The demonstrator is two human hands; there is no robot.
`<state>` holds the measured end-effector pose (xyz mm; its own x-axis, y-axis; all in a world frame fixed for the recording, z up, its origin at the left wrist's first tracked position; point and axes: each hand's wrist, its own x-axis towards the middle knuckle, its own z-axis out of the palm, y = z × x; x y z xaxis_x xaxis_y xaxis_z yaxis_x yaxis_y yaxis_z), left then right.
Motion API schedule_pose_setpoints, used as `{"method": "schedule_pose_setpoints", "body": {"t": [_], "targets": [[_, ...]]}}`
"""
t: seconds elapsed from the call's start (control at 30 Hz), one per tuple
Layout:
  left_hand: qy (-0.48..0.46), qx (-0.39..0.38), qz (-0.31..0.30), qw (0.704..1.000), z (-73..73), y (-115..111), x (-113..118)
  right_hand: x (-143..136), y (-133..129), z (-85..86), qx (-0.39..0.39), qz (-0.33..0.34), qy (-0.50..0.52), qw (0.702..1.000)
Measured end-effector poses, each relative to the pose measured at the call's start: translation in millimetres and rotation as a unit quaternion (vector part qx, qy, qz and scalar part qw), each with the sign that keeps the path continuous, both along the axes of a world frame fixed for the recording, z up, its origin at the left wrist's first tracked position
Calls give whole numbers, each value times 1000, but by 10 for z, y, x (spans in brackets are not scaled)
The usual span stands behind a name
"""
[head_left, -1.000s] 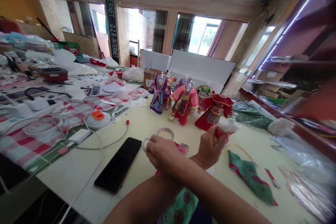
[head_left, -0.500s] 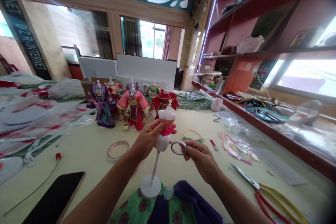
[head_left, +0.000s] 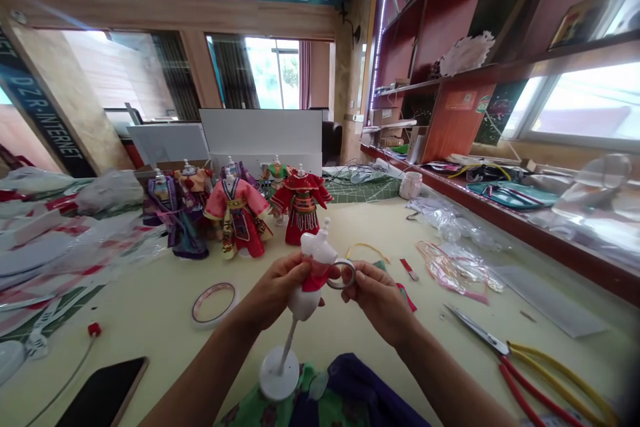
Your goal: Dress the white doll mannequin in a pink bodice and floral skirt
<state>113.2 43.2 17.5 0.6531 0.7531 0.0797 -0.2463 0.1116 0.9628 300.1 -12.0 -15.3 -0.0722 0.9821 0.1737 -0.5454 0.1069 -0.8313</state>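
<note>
Doll mannequin (head_left: 305, 303): tape roll (head_left: 340, 286) now at the red cloth band (head_left: 315, 275)

Change over the last half second: the roll was just beside the torso; it now overlaps the band's right edge in my line of sight. Contact or slight gap, cannot tell. Meaning for the work, as I judge it: both hands are now busy at the same spot, the band around the waist.

Mannequin position: in front of me, tilted, neck leaning to my right, its round base (head_left: 279, 373) down by the green and purple fabric (head_left: 373, 390). Whether the base bears weight is unclear.

Left hand (head_left: 273, 287): fingers wrapped about the waist, pinching band and body, thumb in front. Right hand (head_left: 377, 297): fingers pinching the roll's outer side.

Surroundings on the counter (head_left: 150, 320): second tape roll (head_left: 216, 323) lying flat left of my left hand; phone (head_left: 103, 393) nearer me; scissors (head_left: 507, 348) at right, blades slightly parted; costumed mannequins (head_left: 240, 210) standing beyond.
</note>
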Motion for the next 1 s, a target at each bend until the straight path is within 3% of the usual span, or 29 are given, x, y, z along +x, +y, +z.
{"method": "schedule_pose_setpoints", "body": {"t": [0.23, 0.43, 0.63, 0.77, 0.83, 0.87, 1.0], "targets": [[-23, -57, -30, 998, -18, -12, 107, 7, -6, 7, -73, 57, 122, 988], [-35, -76, -12, 996, 11, -46, 164, -20, -32, 18, -116, 38, 132, 984], [-69, -67, -28, 995, 132, -101, 200, -33, -38, 79, -83, 42, 65, 994], [-90, -67, 16, 994, 298, -193, 100, -8, -255, 120, -36, -14, -98, 994], [-106, -62, 53, 991, 377, -268, 5, -26, -502, 107, 7, -38, -260, 965], [-113, -61, 72, 989, 406, -315, -48, -51, -654, 84, 38, -41, -349, 935], [-131, -69, 121, 982, 410, -551, -241, -261, -1234, -149, 211, -14, -618, 757]]}}
